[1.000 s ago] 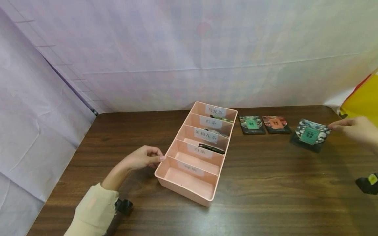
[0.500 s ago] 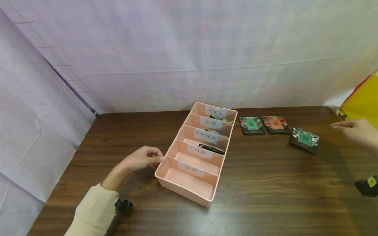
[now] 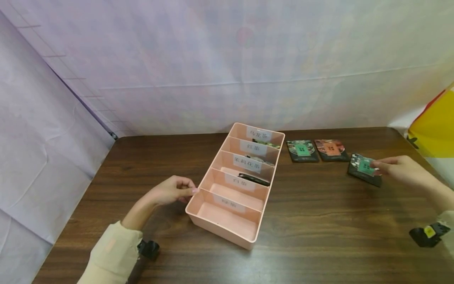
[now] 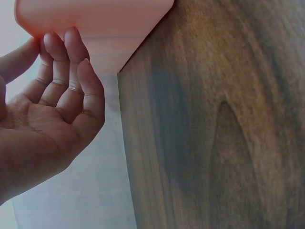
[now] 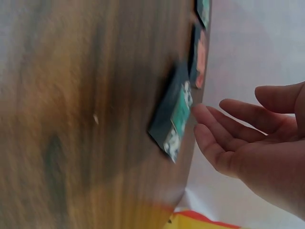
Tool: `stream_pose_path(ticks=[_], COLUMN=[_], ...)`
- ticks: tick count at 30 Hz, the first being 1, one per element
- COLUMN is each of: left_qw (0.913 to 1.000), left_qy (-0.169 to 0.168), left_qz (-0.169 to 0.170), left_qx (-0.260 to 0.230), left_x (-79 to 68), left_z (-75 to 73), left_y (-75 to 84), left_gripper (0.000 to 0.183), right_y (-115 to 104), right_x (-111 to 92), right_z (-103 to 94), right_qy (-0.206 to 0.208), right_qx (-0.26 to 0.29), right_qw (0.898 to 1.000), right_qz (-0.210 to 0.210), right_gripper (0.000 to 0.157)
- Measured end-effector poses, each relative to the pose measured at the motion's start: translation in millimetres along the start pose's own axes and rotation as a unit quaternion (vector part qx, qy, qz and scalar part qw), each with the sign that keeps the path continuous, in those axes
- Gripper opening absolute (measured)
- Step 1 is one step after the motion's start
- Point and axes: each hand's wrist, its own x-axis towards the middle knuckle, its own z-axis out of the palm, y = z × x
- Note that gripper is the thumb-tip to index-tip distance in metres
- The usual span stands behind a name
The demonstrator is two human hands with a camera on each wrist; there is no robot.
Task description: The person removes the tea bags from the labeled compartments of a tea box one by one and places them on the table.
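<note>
A pink divided box [image 3: 227,221] with paper labels on its compartment walls stands mid-table. At its left rim, my left hand [image 3: 173,191] pinches the edge between thumb and fingers; the left wrist view shows its other fingers curled against the outer wall. A dark tea packet [image 3: 361,170] with a green label and white pattern lies flat on the right. Just over its right side is my right hand [image 3: 400,167]. In the right wrist view the right hand's thumb and fingers are apart, holding nothing; whether a fingertip touches the packet I cannot tell.
A green-labelled tea packet [image 3: 302,150] and an orange-labelled packet [image 3: 331,150] lie between the box and the right-hand packet. A black packet [image 3: 253,179] and others sit in the rear compartments. A pale curtain [image 3: 213,67] hangs behind the table.
My right hand held the white-patterned packet tilted, then let it go flat on the table. It has since moved left over that packet. The left hand and box stay put.
</note>
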Motion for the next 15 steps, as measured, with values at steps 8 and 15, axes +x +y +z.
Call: stream_pose_path(ticks=[8, 15], left_qw=[1.0000, 1.0000], left_qy=[-0.002, 0.002], left_qz=[0.002, -0.004], left_qx=[-0.006, -0.003], left_x=[-0.5, -0.6], left_z=[0.4, -1.1], left_y=[0.6, 0.7], left_gripper=[0.018, 0.018], right_y=[2, 11], right_x=[3, 7], right_z=[12.8, 10.9], right_qy=[-0.031, -0.022], right_qx=[0.041, 0.047], right_qw=[0.999, 0.998], right_qz=[0.000, 0.019], right_gripper=[0.046, 0.047])
